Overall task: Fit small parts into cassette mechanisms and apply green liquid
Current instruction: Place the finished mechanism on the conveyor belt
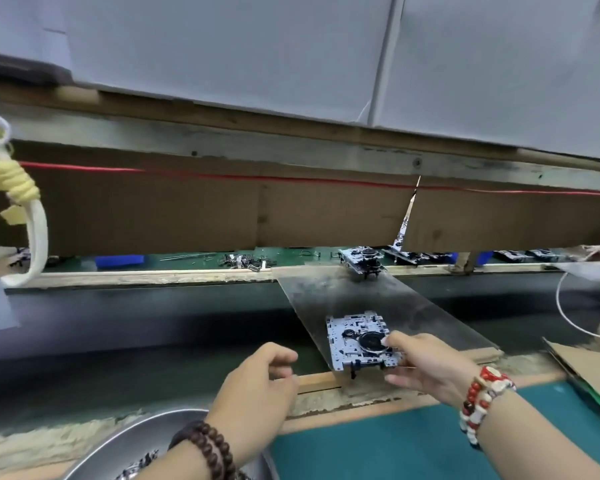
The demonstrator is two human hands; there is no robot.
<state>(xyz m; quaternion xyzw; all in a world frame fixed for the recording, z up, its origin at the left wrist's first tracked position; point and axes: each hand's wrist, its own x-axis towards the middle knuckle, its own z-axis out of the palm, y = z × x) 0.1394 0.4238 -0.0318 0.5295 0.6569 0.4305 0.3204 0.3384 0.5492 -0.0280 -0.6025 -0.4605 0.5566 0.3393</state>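
Cassette mechanism shiny metal; ramp sheet glossy, scuffed; bowl polished steel; bench edge rough wood

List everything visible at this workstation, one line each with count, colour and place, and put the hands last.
cassette mechanism: one, silver and black, near end of the metal plate, held by the right hand
second cassette mechanism: one, silver and black, far end of the plate
metal plate: one, grey, bridging the dark conveyor belt
conveyor belt: one, dark, running across the middle
steel bowl: one, silver, lower left, small parts inside
green mat: one, teal, lower right
cardboard screen: brown, behind the belt
red cord: one, stretched across the cardboard
blue tray: one, far bench, left
left hand: one, fingers loosely curled, holding nothing visible, dark bead bracelet
right hand: one, grips the near mechanism, red and white bracelet
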